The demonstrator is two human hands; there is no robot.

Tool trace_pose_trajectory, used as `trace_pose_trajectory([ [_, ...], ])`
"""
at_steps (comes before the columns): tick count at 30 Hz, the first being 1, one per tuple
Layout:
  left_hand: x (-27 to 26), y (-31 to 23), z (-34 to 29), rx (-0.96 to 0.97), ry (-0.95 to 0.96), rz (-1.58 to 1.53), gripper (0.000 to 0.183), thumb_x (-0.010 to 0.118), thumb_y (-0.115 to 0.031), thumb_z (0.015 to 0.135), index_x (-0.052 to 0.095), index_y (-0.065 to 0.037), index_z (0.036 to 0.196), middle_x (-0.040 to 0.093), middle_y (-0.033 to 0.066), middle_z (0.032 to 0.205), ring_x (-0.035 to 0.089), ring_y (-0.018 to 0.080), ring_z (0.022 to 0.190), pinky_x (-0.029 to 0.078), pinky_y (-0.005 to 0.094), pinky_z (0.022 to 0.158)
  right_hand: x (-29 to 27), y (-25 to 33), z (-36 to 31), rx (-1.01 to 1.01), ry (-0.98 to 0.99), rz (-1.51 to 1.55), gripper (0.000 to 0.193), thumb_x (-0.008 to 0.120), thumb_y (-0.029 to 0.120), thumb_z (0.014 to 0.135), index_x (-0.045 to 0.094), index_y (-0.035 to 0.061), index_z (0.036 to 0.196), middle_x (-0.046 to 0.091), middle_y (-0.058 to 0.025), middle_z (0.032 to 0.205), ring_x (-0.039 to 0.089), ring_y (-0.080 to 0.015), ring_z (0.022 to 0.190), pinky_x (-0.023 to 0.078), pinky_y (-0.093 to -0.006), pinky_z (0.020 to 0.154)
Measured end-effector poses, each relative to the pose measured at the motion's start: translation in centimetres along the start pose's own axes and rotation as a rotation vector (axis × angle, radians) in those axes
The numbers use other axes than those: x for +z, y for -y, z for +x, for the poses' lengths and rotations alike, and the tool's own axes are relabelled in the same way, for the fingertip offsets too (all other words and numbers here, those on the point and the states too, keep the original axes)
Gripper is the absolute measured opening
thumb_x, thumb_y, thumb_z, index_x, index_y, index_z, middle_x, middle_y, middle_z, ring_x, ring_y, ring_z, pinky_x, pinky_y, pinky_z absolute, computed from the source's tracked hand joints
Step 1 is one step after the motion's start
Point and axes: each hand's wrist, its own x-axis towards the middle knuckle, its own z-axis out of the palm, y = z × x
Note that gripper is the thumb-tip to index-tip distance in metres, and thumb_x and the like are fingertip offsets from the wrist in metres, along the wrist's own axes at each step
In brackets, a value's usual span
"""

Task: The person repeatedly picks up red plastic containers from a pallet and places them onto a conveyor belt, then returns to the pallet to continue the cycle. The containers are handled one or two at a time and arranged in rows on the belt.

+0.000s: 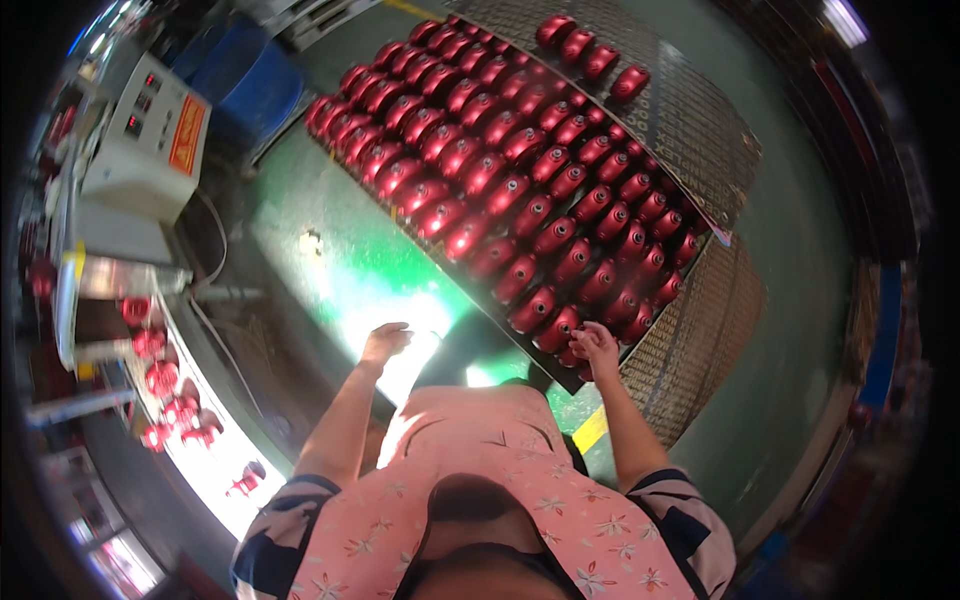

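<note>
Rows of glossy dark-red rounded metal parts (482, 172), most with a small hole or fitting on top, stand close together on a large flat board (480, 300) low in front of me. My right hand (597, 348) is over the board's near corner, beside the last red parts (557, 330). Its fingers are bent but apart, and no part shows clearly lifted in them. Some of what lies under that hand is hidden. Over the brightly lit floor, left of the board, my left hand (387, 342) hangs with fingers stretched toward the right and nothing visible in it.
Patterned brown sheets (700, 350) lie on the green floor past the board's right side; several red parts (600, 62) sit on the far one. At left are a control box (150, 130), a blue barrel (245, 80) and a lit strip (205, 470) with red pieces.
</note>
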Motion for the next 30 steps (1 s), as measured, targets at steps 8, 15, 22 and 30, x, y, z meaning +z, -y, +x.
trace_pose_trajectory([
  [8, -4.0, -14.8, 9.4, 0.116, 0.148, 0.082, 0.051, 0.069, -0.026, 0.088, 0.055, 0.0, 0.13, 0.068, 0.008, 0.112, 0.065, 0.0162, 0.094, 0.049, 0.0288, 0.082, 5.6, 8.9, 4.9, -0.199, -0.053, 0.012, 0.041, 0.065, 0.006, 0.09, 0.052, 0.0048, 0.128, 0.066, -0.0113, 0.112, 0.064, -0.0153, 0.091, 0.052, -0.0248, 0.073],
  [15, -12.0, -25.7, 10.4, 0.202, -0.043, 0.223, 0.043, 0.07, -0.02, 0.087, 0.059, 0.001, 0.124, 0.069, 0.0096, 0.107, 0.067, 0.0171, 0.091, 0.052, 0.0278, 0.077, 5.8, 23.6, 22.7, -0.673, -0.201, -0.062, 0.044, 0.073, 0.01, 0.085, 0.056, 0.0063, 0.126, 0.065, -0.0069, 0.114, 0.061, -0.0146, 0.102, 0.05, -0.0275, 0.084],
  [22, -19.0, -28.1, 7.1, -0.034, -0.302, 0.225, 0.037, 0.065, -0.01, 0.087, 0.06, -0.001, 0.122, 0.071, 0.0102, 0.103, 0.067, 0.015, 0.082, 0.053, 0.0252, 0.069, 8.1, 37.6, 38.6, -0.87, -0.441, -0.237, 0.045, 0.08, 0.02, 0.078, 0.063, 0.0093, 0.119, 0.067, -0.0078, 0.112, 0.062, -0.0184, 0.104, 0.048, -0.0316, 0.091],
  [30, -17.5, -37.8, 15.7, 0.038, -0.272, 0.317, 0.037, 0.072, -0.012, 0.082, 0.063, -0.001, 0.116, 0.07, 0.0086, 0.101, 0.067, 0.0152, 0.081, 0.053, 0.0259, 0.069, 5.9, 40.0, 52.6, -0.618, -0.56, -0.472, 0.038, 0.081, 0.021, 0.074, 0.07, 0.0118, 0.109, 0.068, -0.0089, 0.106, 0.066, -0.0202, 0.101, 0.052, -0.0319, 0.083],
])
